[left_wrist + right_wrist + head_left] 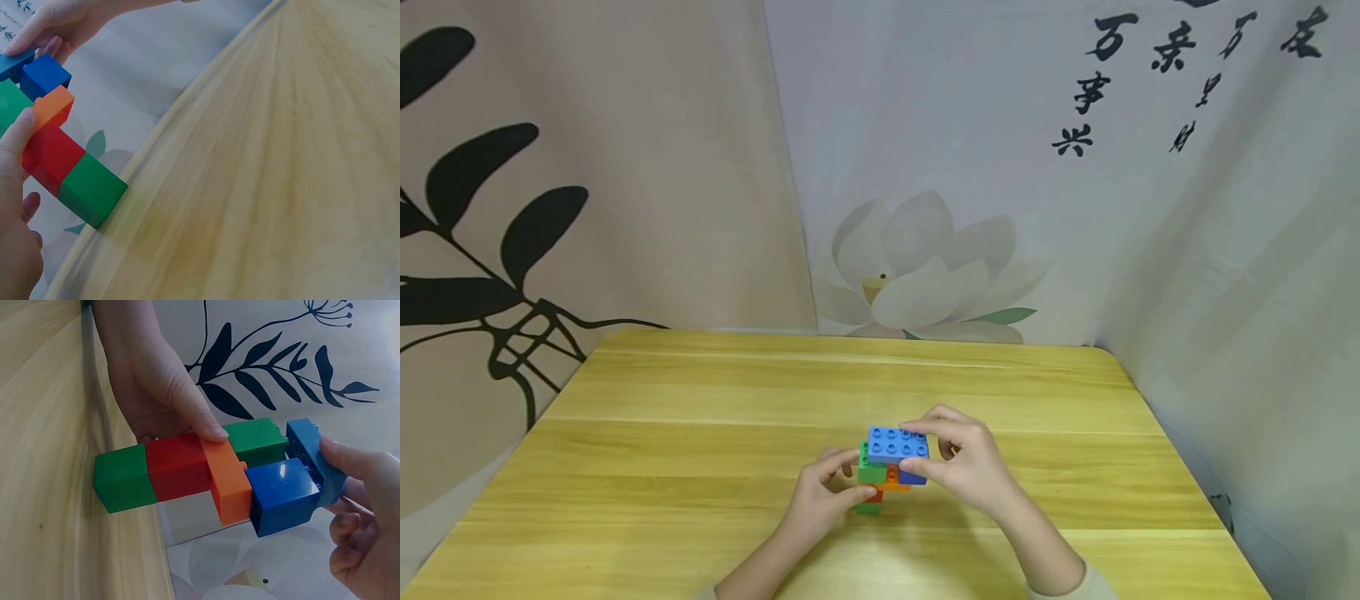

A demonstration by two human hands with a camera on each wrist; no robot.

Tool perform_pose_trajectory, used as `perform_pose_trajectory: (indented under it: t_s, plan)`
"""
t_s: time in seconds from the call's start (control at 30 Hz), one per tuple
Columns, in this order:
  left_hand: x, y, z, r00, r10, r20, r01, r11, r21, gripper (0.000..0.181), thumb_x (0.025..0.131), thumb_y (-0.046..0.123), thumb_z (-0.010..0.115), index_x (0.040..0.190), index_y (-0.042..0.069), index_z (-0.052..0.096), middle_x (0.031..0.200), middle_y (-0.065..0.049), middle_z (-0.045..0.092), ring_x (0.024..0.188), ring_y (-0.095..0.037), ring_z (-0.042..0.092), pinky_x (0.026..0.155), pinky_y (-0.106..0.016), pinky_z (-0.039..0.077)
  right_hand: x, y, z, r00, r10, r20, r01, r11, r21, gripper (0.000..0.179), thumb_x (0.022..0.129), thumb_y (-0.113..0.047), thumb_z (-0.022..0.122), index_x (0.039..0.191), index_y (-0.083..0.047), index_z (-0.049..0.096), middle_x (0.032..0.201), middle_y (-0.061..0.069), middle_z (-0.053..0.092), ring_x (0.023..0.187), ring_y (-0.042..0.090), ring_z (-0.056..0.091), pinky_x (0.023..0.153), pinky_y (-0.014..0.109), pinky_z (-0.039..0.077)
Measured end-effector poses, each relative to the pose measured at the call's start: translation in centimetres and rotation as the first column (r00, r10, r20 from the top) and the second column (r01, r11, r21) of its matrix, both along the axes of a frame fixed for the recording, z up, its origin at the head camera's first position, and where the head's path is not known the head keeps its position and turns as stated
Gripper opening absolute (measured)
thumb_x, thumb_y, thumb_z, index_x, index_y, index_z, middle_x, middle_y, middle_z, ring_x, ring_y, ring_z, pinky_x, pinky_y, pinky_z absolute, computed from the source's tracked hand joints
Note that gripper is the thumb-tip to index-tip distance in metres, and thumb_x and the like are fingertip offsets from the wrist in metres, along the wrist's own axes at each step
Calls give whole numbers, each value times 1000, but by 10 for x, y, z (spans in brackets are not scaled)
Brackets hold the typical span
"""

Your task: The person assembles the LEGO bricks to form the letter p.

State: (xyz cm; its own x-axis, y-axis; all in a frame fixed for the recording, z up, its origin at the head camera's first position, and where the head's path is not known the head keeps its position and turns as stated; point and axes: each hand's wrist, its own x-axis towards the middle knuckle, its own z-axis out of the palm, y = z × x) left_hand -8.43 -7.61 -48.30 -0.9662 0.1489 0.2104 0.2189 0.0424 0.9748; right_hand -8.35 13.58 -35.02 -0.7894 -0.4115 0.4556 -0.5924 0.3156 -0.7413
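Observation:
A small tower of toy building blocks stands upright on the table. From the bottom up it has a green block [125,478], a red block [178,465], a flat orange block [228,487], then a second green block [256,440] and a dark blue block [284,494] side by side. Over those two lies a lighter blue block [898,446], slightly tilted in the right wrist view; whether it is pressed fully on, I cannot tell. My right hand [966,462] pinches this lighter block at its right end. From the left, my left hand [820,493] grips the tower, thumb at the orange block.
The wooden table [700,417] stretches around the tower on all sides. Behind it hangs a pale curtain [700,167] printed with dark leaves, a lotus and black characters. Another curtain surface [1262,333] borders the table's right side.

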Motion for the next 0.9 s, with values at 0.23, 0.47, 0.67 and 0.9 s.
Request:
perform_pose_trajectory:
  t_s: [0.23, 0.47, 0.67, 0.9]
  plan:
    - [0, 0, -1, 1000, -1, 0, 1, 1000, 8, 44, 74, 5, 81, 116, 6, 68, 88, -10, 53, 86, -29, 45, 61, -22, 50, -4, 0, -7, 1000, 4, -15, -3, 999, 32, 32, 71, -2, 83, 101, -1, 73, 87, 2, 64, 56, 8, 37, 48, 21, 31]
    - [0, 1, 0, 1000, 3, -8, -3, 1000, -8, 43, 73, 8, 82, 114, 8, 70, 87, -12, 53, 86, -29, 45, 60, -20, 48, -17, 7, -33, 1000, 11, -26, -10, 998, 69, 33, 75, -23, 83, 106, -16, 73, 92, -13, 62, 55, 7, 39, 46, 21, 33]
    - [0, 0, -2, 1000, -2, -23, 2, 1000, 7, 42, 73, 7, 82, 114, 6, 69, 87, -12, 53, 85, -31, 45, 59, -20, 49, -18, 6, -34, 1000, 9, -13, -8, 996, 89, 33, 76, -27, 81, 106, -15, 73, 91, -12, 62, 55, 7, 39, 46, 21, 33]
    - [-1, -1, -4, 1000, -8, -25, 8, 1000, 19, 43, 73, 7, 81, 114, 4, 69, 87, -10, 51, 81, -29, 47, 57, -22, 50, -18, 4, -34, 999, 5, -45, 0, 994, 111, 34, 76, -28, 81, 106, -15, 73, 90, -12, 62, 56, 5, 39, 47, 19, 33]
